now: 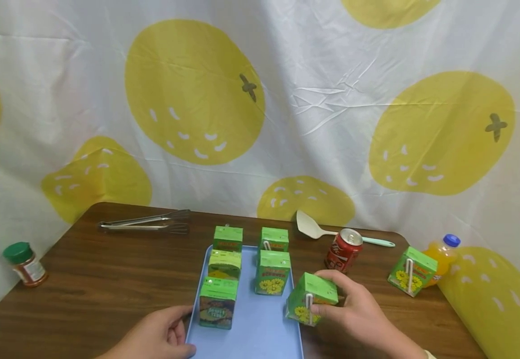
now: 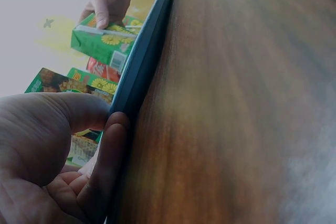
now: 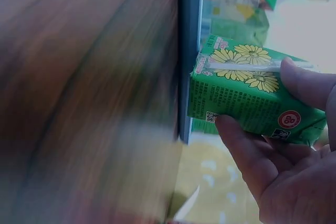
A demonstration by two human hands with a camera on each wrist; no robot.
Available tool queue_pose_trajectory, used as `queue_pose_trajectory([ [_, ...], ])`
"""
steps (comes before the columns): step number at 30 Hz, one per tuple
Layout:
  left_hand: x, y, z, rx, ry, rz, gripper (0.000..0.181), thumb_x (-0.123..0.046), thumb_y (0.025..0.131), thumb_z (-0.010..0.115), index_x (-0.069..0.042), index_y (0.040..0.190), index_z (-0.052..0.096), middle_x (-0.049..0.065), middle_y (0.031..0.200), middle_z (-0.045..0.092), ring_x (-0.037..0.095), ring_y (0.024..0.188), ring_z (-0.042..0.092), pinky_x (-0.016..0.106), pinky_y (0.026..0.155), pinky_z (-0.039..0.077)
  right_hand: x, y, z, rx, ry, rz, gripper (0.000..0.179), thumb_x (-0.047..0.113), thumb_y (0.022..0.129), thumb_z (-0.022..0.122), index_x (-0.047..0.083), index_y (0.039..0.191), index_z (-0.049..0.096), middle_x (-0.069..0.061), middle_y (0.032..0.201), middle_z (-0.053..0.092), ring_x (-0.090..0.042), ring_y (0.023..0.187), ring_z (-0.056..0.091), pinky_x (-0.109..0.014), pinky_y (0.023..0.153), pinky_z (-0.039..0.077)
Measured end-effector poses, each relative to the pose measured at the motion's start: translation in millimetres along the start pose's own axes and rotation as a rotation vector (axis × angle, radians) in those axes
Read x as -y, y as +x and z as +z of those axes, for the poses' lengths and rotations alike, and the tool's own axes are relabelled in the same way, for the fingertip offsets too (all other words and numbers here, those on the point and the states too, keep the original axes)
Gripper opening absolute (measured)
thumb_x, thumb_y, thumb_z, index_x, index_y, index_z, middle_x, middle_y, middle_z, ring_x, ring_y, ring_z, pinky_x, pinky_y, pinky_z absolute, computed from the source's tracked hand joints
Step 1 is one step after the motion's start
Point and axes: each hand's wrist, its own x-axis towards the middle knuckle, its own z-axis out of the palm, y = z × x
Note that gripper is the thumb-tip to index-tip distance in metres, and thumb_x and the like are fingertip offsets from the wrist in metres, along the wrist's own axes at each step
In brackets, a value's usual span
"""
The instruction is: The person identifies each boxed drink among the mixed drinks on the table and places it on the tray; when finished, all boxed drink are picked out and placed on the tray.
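My right hand (image 1: 359, 309) grips a green drink carton (image 1: 312, 298) with yellow flowers and a white straw, thumb on the straw side. It is tilted at the right rim of a light blue tray (image 1: 264, 329). With thumb and fingers, my left hand (image 1: 154, 333) pinches the tray's left rim, also seen close up in the left wrist view. On the tray, three cartons stand in a left column, the nearest a brown-fronted carton (image 1: 217, 304). Two more stand on the right, the nearer a flowered carton (image 1: 272, 273).
Right of the tray are a red soda can (image 1: 344, 250), another flowered carton (image 1: 411, 271) and an orange juice bottle (image 1: 441, 259). A spatula (image 1: 309, 226) lies behind the can. Metal tongs (image 1: 145, 222) and a green-capped spice jar (image 1: 25, 264) are to the left.
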Motion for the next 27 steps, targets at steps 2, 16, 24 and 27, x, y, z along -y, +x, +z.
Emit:
queue_pose_trajectory([
  [2, 0.0, 0.0, 0.2, -0.002, -0.003, 0.004, 0.084, -0.013, 0.089, 0.090, 0.022, 0.152, 0.047, 0.004, 0.083, 0.065, 0.012, 0.064, 0.060, 0.024, 0.056, 0.048, 5.2, 3.2, 6.0, 0.018, 0.023, -0.008, 0.053, 0.023, 0.089, 0.096, 0.021, 0.135, 0.071, -0.001, 0.108, 0.075, -0.013, 0.091, 0.071, -0.032, 0.077, 0.059],
  [16, 0.1, -1.5, 0.4, -0.004, 0.020, 0.058, 0.082, -0.014, 0.089, 0.088, 0.024, 0.150, 0.048, 0.002, 0.081, 0.065, 0.008, 0.062, 0.060, 0.023, 0.055, 0.048, 25.5, 24.6, 37.7, 0.099, 0.046, -0.052, 0.052, 0.023, 0.089, 0.096, 0.022, 0.135, 0.071, -0.001, 0.112, 0.077, -0.014, 0.093, 0.074, -0.032, 0.077, 0.061],
  [24, -2.3, -1.5, -0.6, 0.004, 0.010, 0.026, 0.082, -0.015, 0.090, 0.088, 0.024, 0.150, 0.047, 0.003, 0.082, 0.065, 0.009, 0.061, 0.059, 0.022, 0.053, 0.045, 31.8, 31.7, 46.8, 0.129, 0.045, -0.078, 0.052, 0.023, 0.090, 0.095, 0.020, 0.137, 0.071, 0.000, 0.111, 0.078, -0.012, 0.093, 0.074, -0.032, 0.074, 0.061],
  [27, -2.6, -2.0, -0.6, 0.004, 0.004, 0.025, 0.082, -0.014, 0.090, 0.088, 0.024, 0.150, 0.047, 0.003, 0.082, 0.065, 0.009, 0.061, 0.059, 0.022, 0.053, 0.045, 33.7, 33.1, 48.8, 0.143, 0.071, -0.080, 0.051, 0.021, 0.091, 0.095, 0.020, 0.136, 0.072, -0.003, 0.110, 0.077, -0.013, 0.092, 0.074, -0.033, 0.072, 0.062],
])
